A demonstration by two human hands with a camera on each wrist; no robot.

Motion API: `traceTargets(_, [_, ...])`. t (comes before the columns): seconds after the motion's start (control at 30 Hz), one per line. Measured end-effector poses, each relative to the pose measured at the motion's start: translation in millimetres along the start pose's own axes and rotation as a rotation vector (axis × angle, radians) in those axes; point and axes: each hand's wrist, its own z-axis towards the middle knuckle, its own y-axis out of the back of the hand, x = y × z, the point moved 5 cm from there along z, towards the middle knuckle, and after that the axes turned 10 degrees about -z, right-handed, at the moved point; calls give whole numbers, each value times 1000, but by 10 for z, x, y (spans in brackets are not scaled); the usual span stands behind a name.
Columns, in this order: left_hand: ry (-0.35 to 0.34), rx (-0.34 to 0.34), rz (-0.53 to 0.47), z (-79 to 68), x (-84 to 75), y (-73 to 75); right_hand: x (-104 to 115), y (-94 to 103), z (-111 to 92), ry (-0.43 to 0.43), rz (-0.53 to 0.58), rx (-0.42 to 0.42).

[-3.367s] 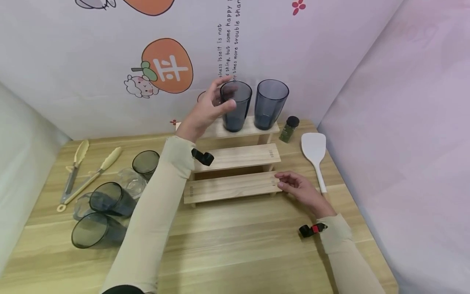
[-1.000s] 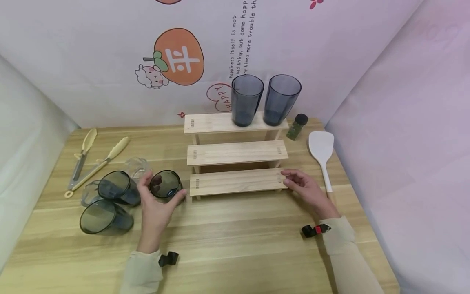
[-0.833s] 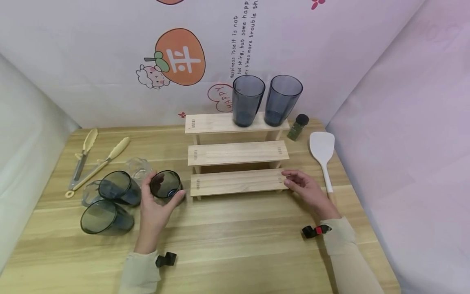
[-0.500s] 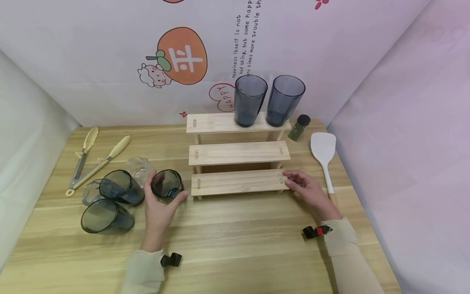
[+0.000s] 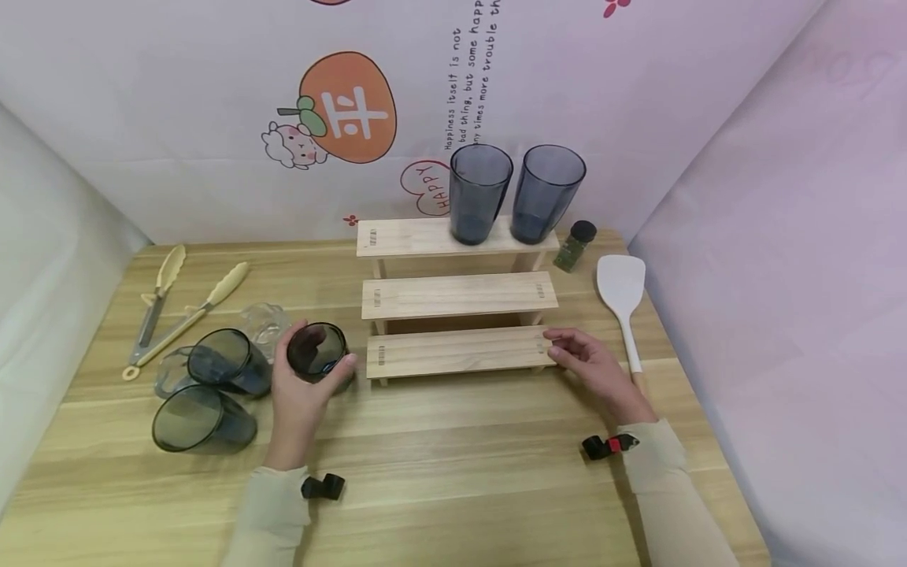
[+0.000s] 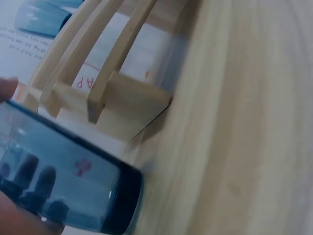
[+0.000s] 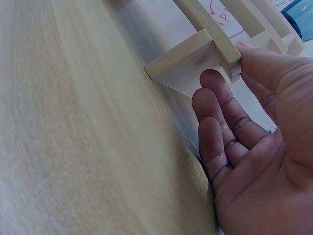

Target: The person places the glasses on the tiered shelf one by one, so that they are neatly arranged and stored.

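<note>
My left hand grips a dark tinted glass tumbler, thumb on its right side and fingers round the far side. In the left wrist view the tumbler has its base close over the tabletop, and fingertips show through the glass. To the right stands a three-tier wooden shelf rack. At the right end of its lowest board, my right hand pinches the corner. The right wrist view has the thumb at the board's edge, with the other fingers bent below it. Two blue-grey tumblers stand on the top tier.
Left of the held tumbler, two dark tumblers lie tilted beside clear glass pieces. Tongs lie open at the far left. A green-filled jar with black cap and a white spatula are right of the rack.
My left hand has let go of the left tumbler on the top tier, come down to the left, and taken hold of another tumbler. My right hand stays at the lowest board.
</note>
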Motion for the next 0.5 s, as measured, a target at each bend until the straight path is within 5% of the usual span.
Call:
traceTargets(0.17, [45,96,-20,164,-177,33,20,6,8,-1,6,0])
traceTargets(0.4, [19,358,-5,552,-676,-51,14,19,2,-11,-6,-1])
traceTargets(0.5, [-11,481,-138,713,-908,-153,7,15,7,-12,-4,1])
